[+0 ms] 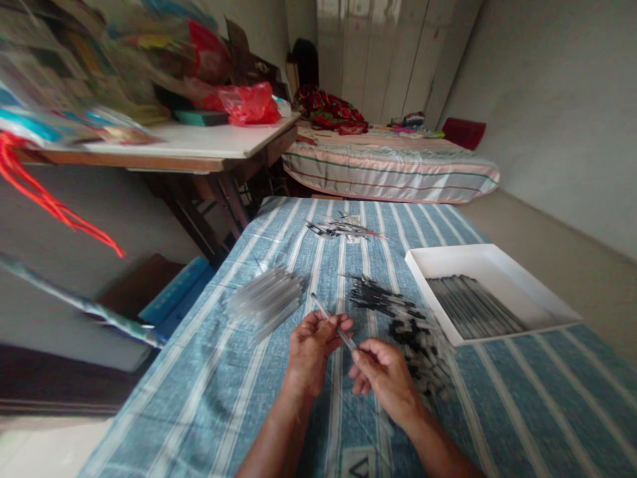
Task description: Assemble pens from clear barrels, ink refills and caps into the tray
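Note:
My left hand [308, 352] pinches a slim, clear pen barrel [322, 307] near its middle, its far end pointing up and left. At the near end of the same barrel, my right hand [385, 378] closes thumb and fingers on it; whether a smaller part sits there is hidden. Left of my hands lies a stack of clear tubes [269, 299], which look like more pen barrels. Beyond my right hand is a bundle of thin black-ended sticks [381, 295], perhaps refills. Beside my right hand spreads a blurred heap of small black and clear pieces [423, 352], perhaps caps.
A white open box [532, 285] on the right holds a row of dark-cored pens [472, 305]. Loose thin sticks [343, 229] lie at the far end of the striped tablecloth [259, 411]. A cluttered side table [199, 143] stands left, a bed [393, 162] behind.

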A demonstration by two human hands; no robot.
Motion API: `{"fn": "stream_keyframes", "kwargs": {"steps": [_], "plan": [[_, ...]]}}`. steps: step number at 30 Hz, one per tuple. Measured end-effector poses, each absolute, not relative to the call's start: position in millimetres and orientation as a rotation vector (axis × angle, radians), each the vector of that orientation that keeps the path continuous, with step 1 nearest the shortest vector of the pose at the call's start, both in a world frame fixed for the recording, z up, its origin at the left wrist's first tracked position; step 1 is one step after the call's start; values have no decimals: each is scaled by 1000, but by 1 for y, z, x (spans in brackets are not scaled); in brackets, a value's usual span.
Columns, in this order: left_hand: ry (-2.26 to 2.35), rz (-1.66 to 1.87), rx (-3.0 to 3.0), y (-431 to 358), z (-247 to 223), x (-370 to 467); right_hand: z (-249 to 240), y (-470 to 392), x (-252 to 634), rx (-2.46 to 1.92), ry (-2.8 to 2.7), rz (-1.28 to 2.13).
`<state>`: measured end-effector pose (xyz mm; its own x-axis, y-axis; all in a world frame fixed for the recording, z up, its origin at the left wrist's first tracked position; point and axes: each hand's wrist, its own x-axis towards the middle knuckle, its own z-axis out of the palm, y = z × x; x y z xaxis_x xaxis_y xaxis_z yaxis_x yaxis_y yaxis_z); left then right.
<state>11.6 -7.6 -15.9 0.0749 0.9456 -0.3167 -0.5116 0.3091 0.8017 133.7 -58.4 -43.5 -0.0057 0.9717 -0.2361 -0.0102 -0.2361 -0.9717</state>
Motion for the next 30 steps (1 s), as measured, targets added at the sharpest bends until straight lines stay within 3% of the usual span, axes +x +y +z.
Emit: {"fn": "stream_keyframes", "kwargs": {"steps": [15,23,30], "plan": [[1053,1146,624,-1,-19,13,-45,-48,127,-1450,-1186,1210],[1109,1097,856,-2,-8,11,-12,-53,165,-1648,-1742,622],[1763,1368,1294,20,-15,-31,1,-44,335,-2205,-1512,-205]]}}
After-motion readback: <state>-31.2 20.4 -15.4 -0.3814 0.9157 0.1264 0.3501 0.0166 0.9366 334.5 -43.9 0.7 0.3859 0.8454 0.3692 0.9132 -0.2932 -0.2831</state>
